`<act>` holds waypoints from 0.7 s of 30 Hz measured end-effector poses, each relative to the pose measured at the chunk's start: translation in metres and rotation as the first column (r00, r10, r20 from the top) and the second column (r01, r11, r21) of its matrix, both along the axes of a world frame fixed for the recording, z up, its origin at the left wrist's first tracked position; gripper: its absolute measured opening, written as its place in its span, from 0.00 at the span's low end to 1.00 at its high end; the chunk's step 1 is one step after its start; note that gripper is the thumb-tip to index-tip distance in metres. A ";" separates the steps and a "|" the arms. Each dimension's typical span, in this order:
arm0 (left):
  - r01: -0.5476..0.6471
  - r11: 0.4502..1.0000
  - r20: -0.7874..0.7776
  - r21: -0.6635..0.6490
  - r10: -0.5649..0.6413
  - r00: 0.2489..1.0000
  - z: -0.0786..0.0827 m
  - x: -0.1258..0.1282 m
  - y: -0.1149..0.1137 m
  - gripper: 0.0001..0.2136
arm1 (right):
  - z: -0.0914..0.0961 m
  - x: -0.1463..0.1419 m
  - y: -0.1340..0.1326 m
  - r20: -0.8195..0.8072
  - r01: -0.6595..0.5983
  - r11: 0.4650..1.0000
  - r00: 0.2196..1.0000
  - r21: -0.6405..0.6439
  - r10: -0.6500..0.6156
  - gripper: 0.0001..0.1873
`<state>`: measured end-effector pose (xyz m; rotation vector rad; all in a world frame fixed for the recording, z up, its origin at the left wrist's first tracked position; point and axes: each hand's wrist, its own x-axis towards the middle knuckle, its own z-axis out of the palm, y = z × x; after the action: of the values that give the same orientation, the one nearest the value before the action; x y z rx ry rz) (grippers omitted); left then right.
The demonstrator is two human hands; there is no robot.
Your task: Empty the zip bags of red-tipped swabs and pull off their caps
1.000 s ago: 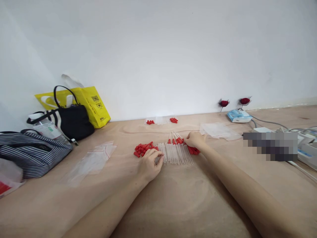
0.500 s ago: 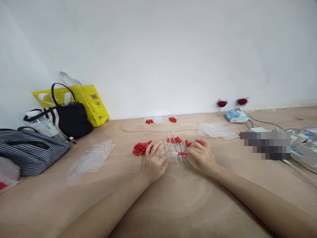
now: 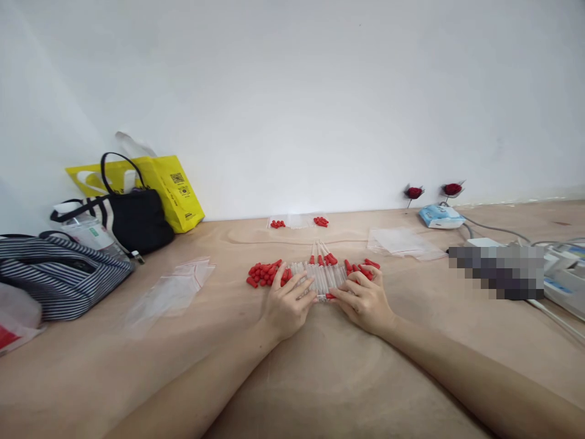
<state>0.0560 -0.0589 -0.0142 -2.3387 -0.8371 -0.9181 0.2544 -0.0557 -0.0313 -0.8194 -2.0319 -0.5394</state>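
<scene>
My left hand (image 3: 289, 303) is closed near the tip end of a glass dropper, its fingers over a row of clear glass tubes (image 3: 323, 278). My right hand (image 3: 365, 299) pinches the red rubber bulb (image 3: 329, 296) on the dropper's other end. The dropper lies crosswise over the near ends of the tubes; part of it is hidden by my fingers. Beside my left hand sits a pile of red rubber bulbs (image 3: 261, 274). More red bulbs (image 3: 359, 269) lie just beyond my right hand. Several droppers with red bulbs fitted (image 3: 320, 259) rest beyond the row.
Clear zip bags lie on the left (image 3: 176, 289) and on the right (image 3: 402, 242). At the back, another pair of bags holds red bulbs (image 3: 321, 222). A striped bag (image 3: 86, 274), a black bag (image 3: 141, 222) and a yellow bag (image 3: 183, 195) stand left. Power strips (image 3: 564, 268) and cables are right.
Both hands have moved the dropper nearer to me, from across the middle of the tube row to its near ends. The view has shifted slightly.
</scene>
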 end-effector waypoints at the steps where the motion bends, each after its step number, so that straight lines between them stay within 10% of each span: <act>1: 0.007 1.000 -0.009 0.004 -0.007 1.000 0.000 0.000 0.000 0.07 | 0.000 0.000 0.000 0.005 0.004 1.000 1.000 0.004 -0.004 0.04; 21: 0.049 0.999 0.011 -0.008 -0.049 0.999 0.000 -0.001 -0.003 0.08 | 0.002 0.002 -0.005 0.024 -0.041 0.999 0.999 -0.004 0.041 0.06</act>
<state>0.0551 -0.0621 -0.0139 -2.3735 -0.7923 -0.9496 0.2566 -0.0609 -0.0291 -0.7754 -2.0670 -0.5255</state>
